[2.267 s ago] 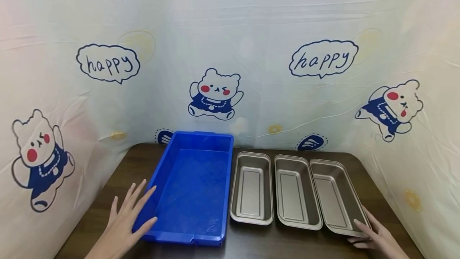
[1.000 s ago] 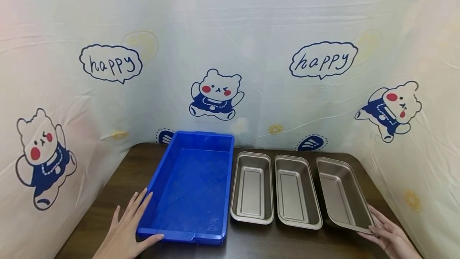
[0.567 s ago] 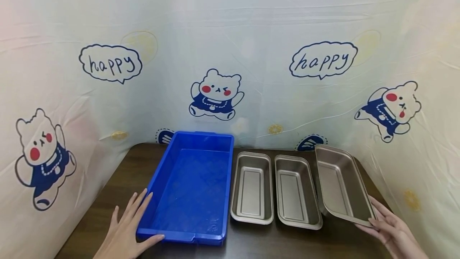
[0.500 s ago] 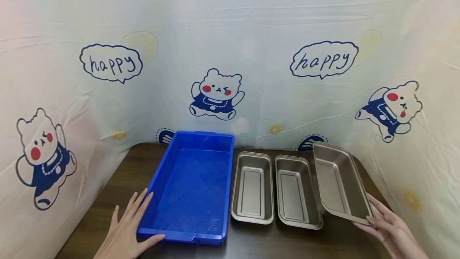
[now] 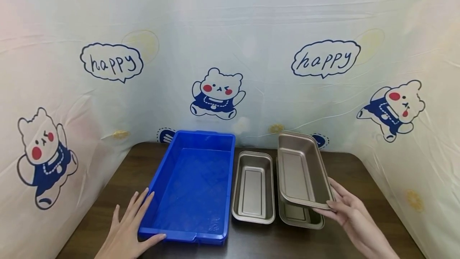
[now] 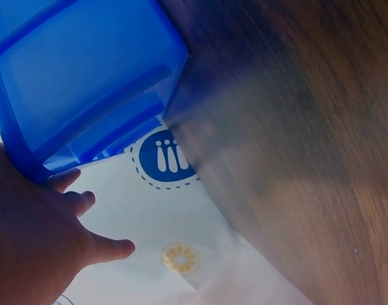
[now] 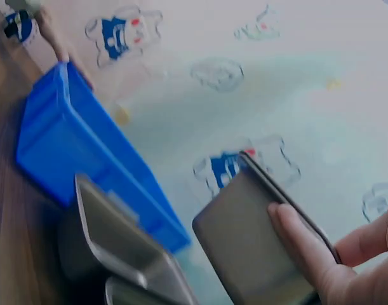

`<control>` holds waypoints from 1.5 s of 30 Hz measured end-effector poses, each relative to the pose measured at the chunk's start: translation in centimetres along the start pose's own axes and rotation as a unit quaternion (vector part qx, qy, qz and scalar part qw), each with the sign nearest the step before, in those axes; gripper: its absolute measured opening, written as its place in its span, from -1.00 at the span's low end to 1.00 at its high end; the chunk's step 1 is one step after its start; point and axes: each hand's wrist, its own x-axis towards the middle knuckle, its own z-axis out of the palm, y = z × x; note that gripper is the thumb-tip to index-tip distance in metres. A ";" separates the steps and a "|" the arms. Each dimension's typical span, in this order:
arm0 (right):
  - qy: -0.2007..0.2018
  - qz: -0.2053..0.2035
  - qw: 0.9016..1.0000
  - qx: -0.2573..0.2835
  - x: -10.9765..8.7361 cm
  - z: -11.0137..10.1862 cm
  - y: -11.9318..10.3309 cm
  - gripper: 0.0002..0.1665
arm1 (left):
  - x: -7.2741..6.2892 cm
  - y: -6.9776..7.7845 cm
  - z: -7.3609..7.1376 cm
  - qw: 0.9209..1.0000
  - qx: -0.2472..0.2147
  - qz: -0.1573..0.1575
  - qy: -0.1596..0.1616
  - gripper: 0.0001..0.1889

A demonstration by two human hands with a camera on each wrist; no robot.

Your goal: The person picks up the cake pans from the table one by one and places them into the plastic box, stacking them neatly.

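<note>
My right hand (image 5: 350,211) grips a metal loaf pan (image 5: 297,171) by its near right corner, thumb on the rim and fingers beneath. The pan is tilted, raised over a second loaf pan (image 5: 302,217), and hides most of it. In the right wrist view the held loaf pan (image 7: 244,235) shows its outer side, with fingers along it. A third loaf pan (image 5: 253,189) stands to the left on the table. My left hand (image 5: 125,227) rests with spread fingers at the near left corner of a blue plastic tray (image 5: 187,236).
The dark wooden table (image 5: 118,175) has rounded back corners. Behind and beside it hangs a pale cloth (image 5: 258,99) printed with bears and the word "happy". The blue tray stands close to the left of the third pan.
The rightmost loaf pan, first standing on the table at the right, has been lifted and carried left over the middle pan by my right hand. My left hand has slid slightly nearer along the tray.
</note>
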 end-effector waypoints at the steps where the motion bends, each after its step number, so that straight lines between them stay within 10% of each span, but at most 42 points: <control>1: 0.007 0.007 1.000 -0.012 0.3 0.9 -0.2 -0.11 | 0.0 0.0 0.0 1.000 0.001 0.002 0.001 0.18; 16: 0.015 0.011 0.999 0.033 4.3 12.5 0.8 -0.02 | 0.1 0.0 0.1 1.000 0.009 0.013 0.013 0.18; 45: -0.043 0.024 0.993 0.107 10.8 25.4 6.6 0.03 | -0.2 0.0 -0.1 1.000 0.007 0.023 0.020 0.18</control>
